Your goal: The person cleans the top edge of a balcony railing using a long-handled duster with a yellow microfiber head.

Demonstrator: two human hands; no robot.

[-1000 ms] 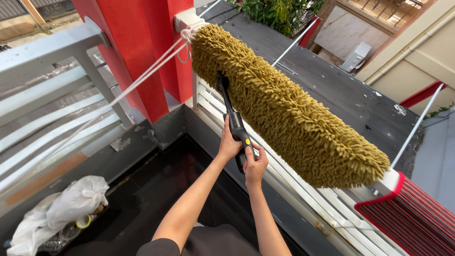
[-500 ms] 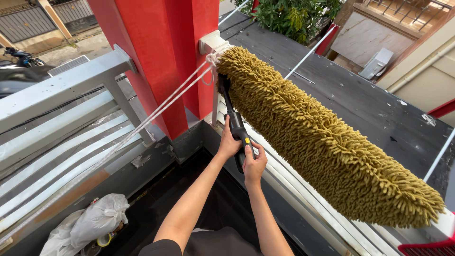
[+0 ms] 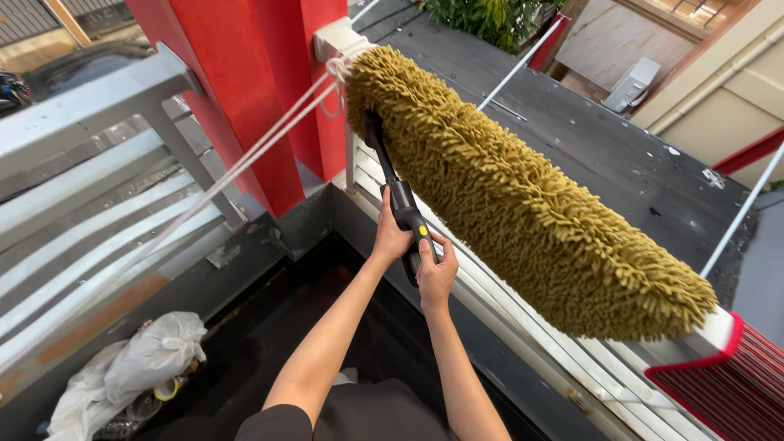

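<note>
- My left hand (image 3: 392, 237) and right hand (image 3: 435, 273) both grip the black handle (image 3: 402, 206) of the olive mop head (image 3: 523, 196), which lies on the white railing (image 3: 523, 327).
- A white plastic bag (image 3: 131, 367) holds something yellow.
- The mop looms closer than before.

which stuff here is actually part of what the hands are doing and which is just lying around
In use:
- left hand and right hand, both gripping the black mop handle
- olive shaggy mop head, draped over the white railing

Lying about:
- white plastic bags on the dark floor
- white rope tied near the red pillar
- red-edged mat at the right
</note>
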